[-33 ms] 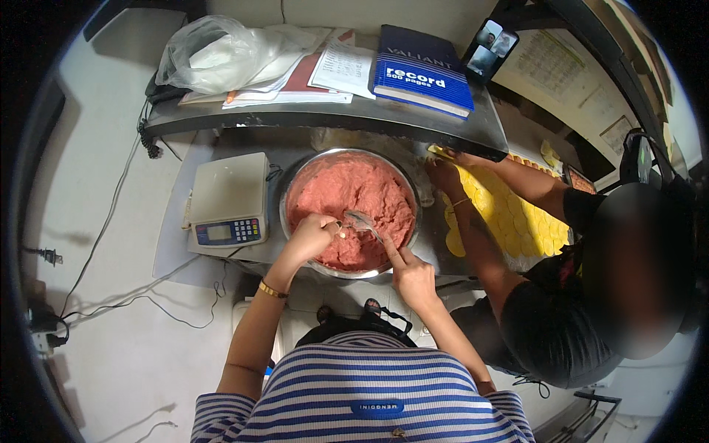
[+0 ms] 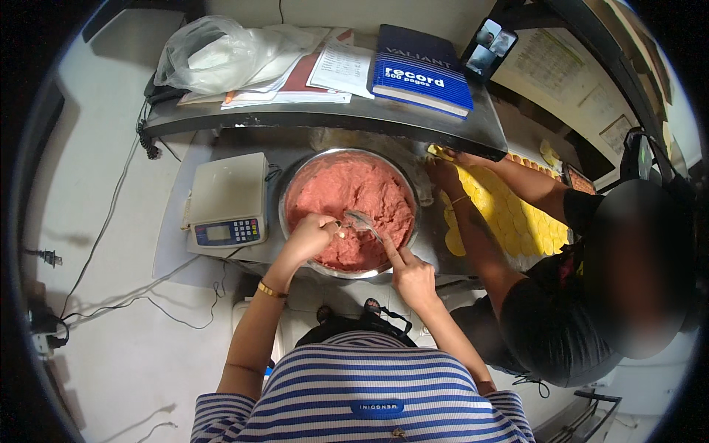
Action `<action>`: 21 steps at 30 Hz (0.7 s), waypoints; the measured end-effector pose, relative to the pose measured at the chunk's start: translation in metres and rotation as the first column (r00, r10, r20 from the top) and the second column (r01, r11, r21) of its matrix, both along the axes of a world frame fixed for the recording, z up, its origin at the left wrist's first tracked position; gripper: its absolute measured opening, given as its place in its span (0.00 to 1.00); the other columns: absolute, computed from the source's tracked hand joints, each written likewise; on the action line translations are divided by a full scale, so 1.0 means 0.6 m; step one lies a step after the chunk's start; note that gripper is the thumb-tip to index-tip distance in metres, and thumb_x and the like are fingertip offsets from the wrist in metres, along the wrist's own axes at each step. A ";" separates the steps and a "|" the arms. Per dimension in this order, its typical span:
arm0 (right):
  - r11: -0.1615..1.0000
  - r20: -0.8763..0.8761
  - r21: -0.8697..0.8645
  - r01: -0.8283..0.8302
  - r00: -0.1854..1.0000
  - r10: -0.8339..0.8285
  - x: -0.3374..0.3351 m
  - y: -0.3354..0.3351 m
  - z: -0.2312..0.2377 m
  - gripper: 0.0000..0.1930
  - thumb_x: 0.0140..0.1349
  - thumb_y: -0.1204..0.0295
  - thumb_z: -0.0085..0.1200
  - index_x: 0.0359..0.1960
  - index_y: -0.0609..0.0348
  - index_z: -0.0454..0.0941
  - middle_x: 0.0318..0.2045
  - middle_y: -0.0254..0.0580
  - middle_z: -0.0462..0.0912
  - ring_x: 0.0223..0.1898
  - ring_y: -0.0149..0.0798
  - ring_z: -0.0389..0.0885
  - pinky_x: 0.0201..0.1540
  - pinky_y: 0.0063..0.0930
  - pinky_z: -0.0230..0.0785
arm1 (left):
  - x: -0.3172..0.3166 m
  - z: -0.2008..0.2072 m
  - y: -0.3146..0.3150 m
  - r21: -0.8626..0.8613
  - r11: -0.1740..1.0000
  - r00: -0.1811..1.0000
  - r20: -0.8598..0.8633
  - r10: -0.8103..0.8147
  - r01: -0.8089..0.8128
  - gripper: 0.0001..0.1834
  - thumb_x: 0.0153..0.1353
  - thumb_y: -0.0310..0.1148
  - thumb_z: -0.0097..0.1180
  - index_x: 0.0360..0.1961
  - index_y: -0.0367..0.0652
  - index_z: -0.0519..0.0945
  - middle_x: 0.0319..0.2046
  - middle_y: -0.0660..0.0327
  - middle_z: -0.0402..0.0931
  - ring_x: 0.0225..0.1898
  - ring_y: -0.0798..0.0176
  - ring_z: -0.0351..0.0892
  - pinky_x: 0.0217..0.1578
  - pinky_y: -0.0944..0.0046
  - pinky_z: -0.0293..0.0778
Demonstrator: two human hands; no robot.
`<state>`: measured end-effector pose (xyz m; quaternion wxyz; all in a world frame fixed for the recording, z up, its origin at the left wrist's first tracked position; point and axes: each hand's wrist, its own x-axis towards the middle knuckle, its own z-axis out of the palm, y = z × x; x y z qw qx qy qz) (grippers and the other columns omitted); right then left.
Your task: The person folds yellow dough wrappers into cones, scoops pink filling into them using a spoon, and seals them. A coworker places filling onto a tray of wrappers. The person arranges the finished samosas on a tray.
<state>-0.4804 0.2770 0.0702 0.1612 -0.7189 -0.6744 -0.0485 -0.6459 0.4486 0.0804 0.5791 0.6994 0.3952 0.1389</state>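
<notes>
A wide metal bowl (image 2: 284,193) full of pink minced meat (image 2: 351,196) stands on the counter in front of me. My left hand (image 2: 312,235) is curled over the bowl's near left side, fingers closed on a small pale piece (image 2: 340,233). My right hand (image 2: 410,275) is at the near rim and holds a metal spoon (image 2: 362,220), whose head points at the left hand's fingertips over the meat.
A white digital scale (image 2: 225,201) sits left of the bowl. To the right, another person's hands (image 2: 443,173) work on rows of yellow dough rounds (image 2: 509,221). A shelf (image 2: 325,117) above carries a blue book, papers, a plastic bag and a phone. Cables trail on the floor at left.
</notes>
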 end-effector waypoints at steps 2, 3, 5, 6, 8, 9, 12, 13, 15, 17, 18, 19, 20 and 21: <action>1.000 0.020 0.018 -0.003 1.000 0.003 0.002 -0.003 -0.003 0.35 0.39 0.81 0.50 0.58 0.57 0.65 0.26 0.42 0.72 0.20 0.40 0.76 0.20 0.32 0.71 | 0.000 0.003 -0.002 -0.053 0.999 0.999 0.031 0.009 -0.007 0.12 0.59 0.29 0.45 0.22 0.37 0.77 0.14 0.73 0.59 0.16 0.77 0.53 0.17 0.73 0.49; 1.000 0.034 0.029 -0.002 0.999 0.001 0.003 -0.004 -0.006 0.36 0.39 0.81 0.50 0.58 0.58 0.65 0.25 0.42 0.72 0.19 0.40 0.76 0.20 0.32 0.71 | 0.000 0.005 -0.001 -0.043 0.999 0.999 0.046 0.003 -0.001 0.12 0.59 0.29 0.45 0.22 0.37 0.77 0.14 0.73 0.58 0.16 0.78 0.52 0.17 0.73 0.49; 0.998 -0.005 0.052 0.025 1.000 -0.025 0.004 -0.002 -0.013 0.37 0.40 0.81 0.50 0.60 0.53 0.62 0.25 0.41 0.72 0.19 0.41 0.75 0.20 0.33 0.70 | 0.000 0.008 -0.001 -0.019 1.000 0.997 0.073 -0.008 0.009 0.12 0.59 0.29 0.45 0.22 0.38 0.76 0.14 0.74 0.58 0.16 0.78 0.51 0.17 0.73 0.48; 0.997 -0.024 0.062 0.037 0.999 -0.036 0.004 -0.002 -0.016 0.38 0.40 0.81 0.50 0.61 0.50 0.61 0.25 0.40 0.72 0.18 0.41 0.75 0.20 0.33 0.69 | -0.002 0.009 -0.001 -0.005 1.000 0.996 0.083 -0.012 0.012 0.12 0.59 0.29 0.45 0.22 0.38 0.76 0.14 0.74 0.58 0.16 0.78 0.51 0.17 0.73 0.48; 0.998 -0.032 0.010 0.065 0.997 -0.065 0.006 0.005 -0.020 0.37 0.41 0.81 0.50 0.60 0.50 0.63 0.27 0.41 0.74 0.19 0.43 0.76 0.21 0.34 0.70 | -0.002 0.010 0.003 0.035 0.999 0.995 0.098 -0.026 0.022 0.12 0.60 0.29 0.44 0.22 0.38 0.76 0.13 0.74 0.57 0.16 0.78 0.51 0.16 0.73 0.48; 0.995 -0.031 -0.028 0.091 0.995 -0.092 0.007 0.007 -0.020 0.37 0.41 0.81 0.50 0.60 0.50 0.63 0.28 0.42 0.75 0.19 0.43 0.76 0.21 0.34 0.70 | -0.003 0.010 0.005 0.052 0.998 0.994 0.099 -0.037 0.032 0.12 0.60 0.29 0.44 0.22 0.38 0.75 0.13 0.74 0.57 0.16 0.78 0.51 0.16 0.73 0.48; 0.996 -0.162 -0.027 0.086 0.983 -0.089 0.013 0.011 -0.012 0.33 0.43 0.82 0.50 0.57 0.50 0.67 0.32 0.46 0.79 0.23 0.48 0.78 0.25 0.36 0.72 | -0.009 0.010 0.004 0.052 0.998 0.991 0.122 -0.051 0.045 0.12 0.61 0.29 0.44 0.23 0.38 0.75 0.13 0.74 0.56 0.16 0.79 0.51 0.16 0.73 0.47; 0.997 -0.223 -0.003 0.075 0.972 -0.073 0.017 0.014 -0.008 0.31 0.44 0.82 0.50 0.55 0.50 0.69 0.33 0.48 0.79 0.24 0.49 0.79 0.26 0.36 0.73 | -0.011 0.010 0.003 0.044 0.998 0.990 0.133 -0.052 0.047 0.12 0.61 0.30 0.44 0.23 0.38 0.75 0.13 0.74 0.56 0.16 0.79 0.51 0.16 0.73 0.47; 0.997 -0.340 0.050 0.057 0.940 -0.037 0.032 0.023 0.002 0.28 0.45 0.82 0.49 0.53 0.50 0.72 0.34 0.51 0.80 0.26 0.51 0.79 0.29 0.37 0.73 | -0.014 0.013 0.002 0.054 0.997 0.980 0.186 -0.067 0.058 0.12 0.62 0.30 0.43 0.24 0.38 0.75 0.14 0.74 0.56 0.16 0.79 0.50 0.16 0.74 0.47; 0.997 -0.361 0.060 0.042 0.932 -0.018 0.054 0.034 0.011 0.24 0.47 0.81 0.49 0.49 0.50 0.76 0.30 0.54 0.79 0.27 0.52 0.79 0.30 0.39 0.72 | -0.017 0.017 0.000 -0.023 0.998 0.968 0.246 -0.054 0.061 0.12 0.62 0.30 0.43 0.25 0.38 0.75 0.14 0.74 0.56 0.16 0.79 0.50 0.16 0.74 0.46; 0.998 -0.332 0.033 0.046 0.943 -0.032 0.064 0.038 0.014 0.23 0.47 0.80 0.48 0.48 0.50 0.76 0.26 0.54 0.79 0.25 0.52 0.78 0.29 0.41 0.72 | -0.020 0.019 -0.002 -0.106 0.992 0.960 0.277 -0.031 0.063 0.12 0.62 0.30 0.43 0.25 0.38 0.75 0.14 0.74 0.57 0.16 0.79 0.50 0.16 0.74 0.46; 0.998 -0.302 0.007 0.054 0.952 -0.050 0.073 0.043 0.017 0.23 0.47 0.80 0.48 0.47 0.50 0.77 0.23 0.55 0.78 0.24 0.52 0.78 0.28 0.42 0.71 | -0.020 0.022 -0.001 -0.204 0.977 0.952 0.305 -0.002 0.068 0.12 0.62 0.30 0.43 0.25 0.38 0.75 0.15 0.74 0.57 0.16 0.79 0.50 0.16 0.74 0.46; 0.994 -0.345 -0.062 0.093 0.932 -0.109 0.080 0.047 0.019 0.20 0.48 0.78 0.48 0.44 0.49 0.79 0.22 0.56 0.77 0.26 0.53 0.78 0.30 0.44 0.71 | -0.019 0.023 -0.001 -0.170 0.982 0.953 0.301 -0.029 0.083 0.12 0.62 0.30 0.43 0.25 0.38 0.75 0.15 0.74 0.57 0.16 0.79 0.50 0.16 0.74 0.46; 0.990 -0.369 -0.079 0.114 0.919 -0.136 0.084 0.048 0.020 0.20 0.48 0.78 0.48 0.45 0.49 0.79 0.24 0.56 0.78 0.27 0.54 0.78 0.32 0.44 0.70 | -0.019 0.024 0.001 -0.152 0.984 0.954 0.298 -0.045 0.094 0.12 0.63 0.31 0.43 0.25 0.38 0.75 0.15 0.75 0.57 0.16 0.79 0.51 0.16 0.74 0.47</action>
